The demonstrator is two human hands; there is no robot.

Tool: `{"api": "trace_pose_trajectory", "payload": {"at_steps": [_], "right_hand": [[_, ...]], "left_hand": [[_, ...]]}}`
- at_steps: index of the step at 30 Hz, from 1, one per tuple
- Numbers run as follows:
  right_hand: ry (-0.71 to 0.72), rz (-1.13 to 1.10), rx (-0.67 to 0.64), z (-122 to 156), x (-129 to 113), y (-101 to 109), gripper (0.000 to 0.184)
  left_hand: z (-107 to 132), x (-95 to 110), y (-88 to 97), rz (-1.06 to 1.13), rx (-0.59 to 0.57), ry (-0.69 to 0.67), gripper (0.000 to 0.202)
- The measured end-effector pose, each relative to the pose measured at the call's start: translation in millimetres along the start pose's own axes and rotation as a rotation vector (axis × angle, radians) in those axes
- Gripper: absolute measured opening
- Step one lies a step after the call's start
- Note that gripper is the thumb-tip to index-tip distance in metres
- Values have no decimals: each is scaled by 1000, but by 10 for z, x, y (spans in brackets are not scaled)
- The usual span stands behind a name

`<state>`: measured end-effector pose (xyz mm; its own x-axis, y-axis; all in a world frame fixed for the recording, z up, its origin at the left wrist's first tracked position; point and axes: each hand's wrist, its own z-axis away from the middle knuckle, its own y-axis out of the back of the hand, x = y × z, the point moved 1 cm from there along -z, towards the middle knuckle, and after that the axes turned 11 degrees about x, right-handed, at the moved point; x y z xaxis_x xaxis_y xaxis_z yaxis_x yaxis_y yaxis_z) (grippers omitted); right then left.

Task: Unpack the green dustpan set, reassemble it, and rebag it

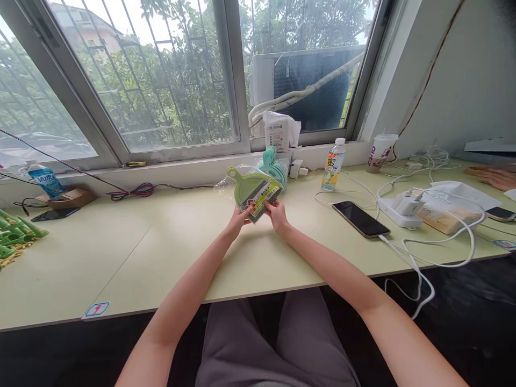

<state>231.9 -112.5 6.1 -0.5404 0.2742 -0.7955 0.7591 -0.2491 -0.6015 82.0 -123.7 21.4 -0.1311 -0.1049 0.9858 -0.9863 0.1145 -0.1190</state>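
Fingers of both hands pinch the near edge of a green dustpan [252, 192] with a printed label, the left hand [237, 219] at its lower left corner, the right hand [276, 212] at its lower right. It sits tilted above the bench [161, 252], partly in a clear bag whose edges are hard to trace. More teal dustpans [276, 164] stand behind, mostly hidden. Label print is too small to read.

A phone [360, 219] is lying at three o'clock, a bottle [333, 165] standing at one, a charger [408, 205] sitting farther right, green pieces [14, 234] lying at nine.
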Motion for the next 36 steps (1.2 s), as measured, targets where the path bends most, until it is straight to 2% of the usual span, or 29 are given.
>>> {"api": "trace_pose_trajectory", "payload": {"at_steps": [8,13,15,17,22,24,27,31,33,36], "right_hand": [[-4,9,-9,18,-58,-15,19],[-2,3,10,15,-110,-4,15],[3,-10,16,7,-128,-6,15],[0,-18,17,8,-133,-18,17],[-29,9,0,50,-75,-53,17],[-44,34,17,48,-52,-45,14],[-52,50,63,5,-60,-11,11],[-44,14,50,-45,-114,4,13],[-44,-6,38,-40,-117,-10,13],[-59,-16,36,-13,-71,-28,12]], "left_hand": [[88,74,-67,21,-78,-31,61],[102,2,-93,-22,-251,114,61],[76,-32,-100,9,-285,152,60],[35,-31,-83,78,-244,144,58],[-31,64,26,244,-16,-1,53],[-14,51,17,235,-9,40,53],[39,-27,-87,222,-83,135,55],[64,-80,-210,210,-151,141,54],[34,-65,-193,194,-106,113,50],[-33,-40,-77,153,39,61,47]]}}
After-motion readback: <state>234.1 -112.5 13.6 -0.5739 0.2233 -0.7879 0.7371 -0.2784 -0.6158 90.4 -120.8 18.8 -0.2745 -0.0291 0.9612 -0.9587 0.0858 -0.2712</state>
